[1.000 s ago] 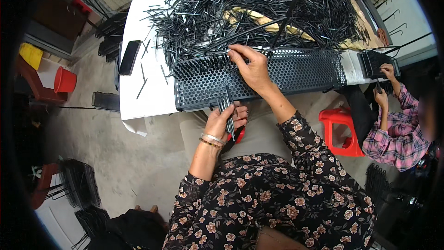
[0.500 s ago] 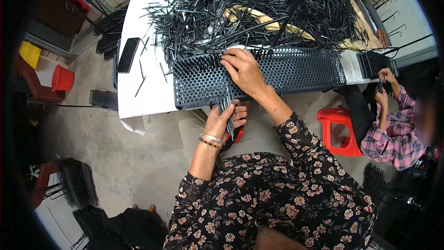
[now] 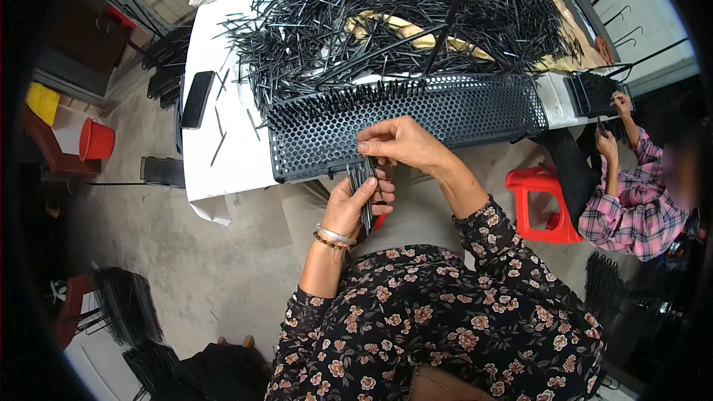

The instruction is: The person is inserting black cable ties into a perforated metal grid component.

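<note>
While my left hand [image 3: 349, 206] is clasping black rods [image 3: 356, 176], right hand [image 3: 411, 145] is pinching at their tips.
Right hand: near-closed, catch unclear (fanning should be easing separation).

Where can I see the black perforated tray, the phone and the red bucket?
Black perforated tray [image 3: 479, 113]: head view, on its bare holed surface.
Phone [image 3: 197, 100]: head view, middle of its dark face.
Red bucket [image 3: 97, 141]: head view, on its side.

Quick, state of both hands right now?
Left hand: closed around several black sticks.
Right hand: pinched at the sticks' upper ends; can't tell whether it grips one.
</note>
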Demonstrator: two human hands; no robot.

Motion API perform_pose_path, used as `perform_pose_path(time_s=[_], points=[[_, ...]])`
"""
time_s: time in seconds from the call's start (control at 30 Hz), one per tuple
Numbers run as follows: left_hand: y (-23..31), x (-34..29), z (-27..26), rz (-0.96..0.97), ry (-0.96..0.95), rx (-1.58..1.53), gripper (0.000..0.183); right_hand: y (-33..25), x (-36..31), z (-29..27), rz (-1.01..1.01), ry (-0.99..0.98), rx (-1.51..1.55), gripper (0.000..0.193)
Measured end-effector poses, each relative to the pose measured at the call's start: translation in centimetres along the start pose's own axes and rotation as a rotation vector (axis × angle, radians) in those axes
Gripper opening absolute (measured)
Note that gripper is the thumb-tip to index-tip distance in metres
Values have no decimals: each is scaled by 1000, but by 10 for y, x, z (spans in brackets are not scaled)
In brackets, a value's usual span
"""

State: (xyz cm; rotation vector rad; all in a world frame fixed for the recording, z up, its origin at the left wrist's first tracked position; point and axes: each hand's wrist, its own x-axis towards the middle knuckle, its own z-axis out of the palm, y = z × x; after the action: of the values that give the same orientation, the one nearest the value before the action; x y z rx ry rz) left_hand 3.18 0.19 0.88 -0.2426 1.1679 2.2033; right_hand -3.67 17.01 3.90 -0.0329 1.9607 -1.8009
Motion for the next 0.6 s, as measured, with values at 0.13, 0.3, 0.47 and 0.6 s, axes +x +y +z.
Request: perform_pose_path(time_s=[0.13,0.3,0.47,0.6], points=[[-1,4,-2,4,-13,4,31,1,1,-7,-29,-9,-1,27],[-1,19,-6,-77,40,-185,36,-1,22,-16,-421,328,-63,24],[-3,22,-7,-131,34,-224,33,-3,47,-19,-607,470,-330,21],[-7,19,-11,-124,19,-231,32,-2,52,-22,-712,454,-435,18]])
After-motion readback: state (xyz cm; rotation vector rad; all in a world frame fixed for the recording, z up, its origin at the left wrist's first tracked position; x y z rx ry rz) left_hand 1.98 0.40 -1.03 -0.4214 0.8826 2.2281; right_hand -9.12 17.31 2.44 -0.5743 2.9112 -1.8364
